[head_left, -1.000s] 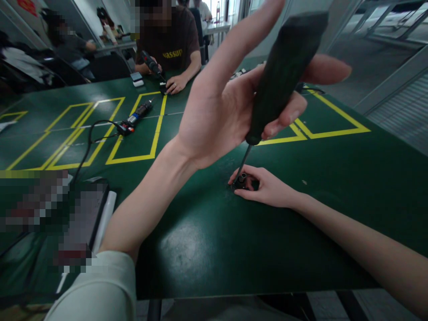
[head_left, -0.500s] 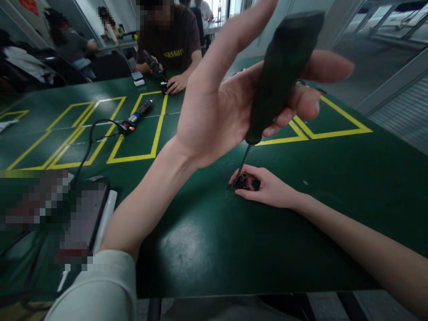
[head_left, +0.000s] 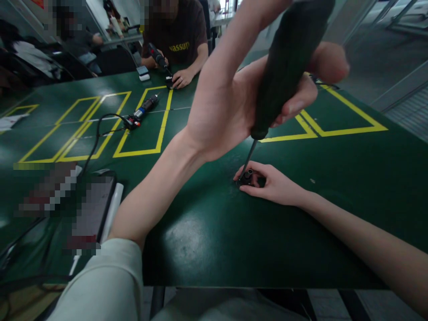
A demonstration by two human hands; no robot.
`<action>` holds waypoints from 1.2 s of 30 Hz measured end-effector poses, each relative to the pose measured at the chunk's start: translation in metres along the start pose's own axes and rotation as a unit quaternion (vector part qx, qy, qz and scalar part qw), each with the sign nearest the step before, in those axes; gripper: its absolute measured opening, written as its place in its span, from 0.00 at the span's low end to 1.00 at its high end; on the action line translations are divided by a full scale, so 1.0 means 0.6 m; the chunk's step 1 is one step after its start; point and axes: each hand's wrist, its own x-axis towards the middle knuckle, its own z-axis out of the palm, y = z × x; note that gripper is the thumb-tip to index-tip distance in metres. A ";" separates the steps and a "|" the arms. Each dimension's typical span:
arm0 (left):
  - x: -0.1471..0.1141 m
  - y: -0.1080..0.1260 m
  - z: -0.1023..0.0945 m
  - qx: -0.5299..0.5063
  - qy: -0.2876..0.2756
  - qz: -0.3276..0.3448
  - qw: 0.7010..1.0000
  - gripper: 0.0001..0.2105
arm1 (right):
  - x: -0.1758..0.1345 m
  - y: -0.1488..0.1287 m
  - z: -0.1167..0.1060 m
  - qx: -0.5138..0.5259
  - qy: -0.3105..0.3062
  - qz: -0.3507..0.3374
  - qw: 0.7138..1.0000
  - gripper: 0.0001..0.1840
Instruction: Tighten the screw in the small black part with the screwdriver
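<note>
My left hand (head_left: 217, 111) is raised in the middle of the view, its fingers curled round the thick dark handle of a screwdriver (head_left: 290, 62). The thin shaft slants down to a small black part (head_left: 247, 176) on the table, and its tip meets the part's left side. A short round tube stands up from that part. My right hand (head_left: 282, 185) rests on the table, thumb and fingers closed round the part from the right. The exact contact at the tip is too small to make out.
Yellow tape rectangles mark the green table (head_left: 214, 232). An electric screwdriver (head_left: 147, 106) with a black cable lies at the far left. Nearer are a phone (head_left: 92, 209) and a white bar (head_left: 112, 207). Across the table a person (head_left: 183, 33) works with a power driver (head_left: 158, 57).
The whole view has shifted slightly, with the table appearing further right and higher. My left fingers have changed position a little round the handle. The screwdriver still reaches the part in my right hand.
</note>
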 end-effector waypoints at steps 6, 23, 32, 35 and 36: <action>0.007 0.006 -0.028 0.107 -0.063 -0.007 0.992 0.35 | 0.001 -0.001 0.000 -0.001 0.000 -0.011 1.000 0.14; 0.015 -0.001 -0.041 0.111 -0.146 0.019 0.983 0.21 | 0.000 0.004 0.002 0.008 0.001 -0.003 1.000 0.14; 0.016 -0.012 -0.050 0.043 -0.237 0.051 0.969 0.24 | 0.000 0.010 0.005 0.010 0.004 0.003 1.000 0.15; 0.016 -0.015 -0.050 0.080 -0.228 0.038 0.970 0.18 | 0.000 0.009 0.005 0.016 0.004 0.003 1.000 0.15; 0.014 -0.015 -0.049 0.102 -0.209 0.064 0.970 0.14 | 0.000 0.009 0.006 0.020 0.004 0.005 1.000 0.15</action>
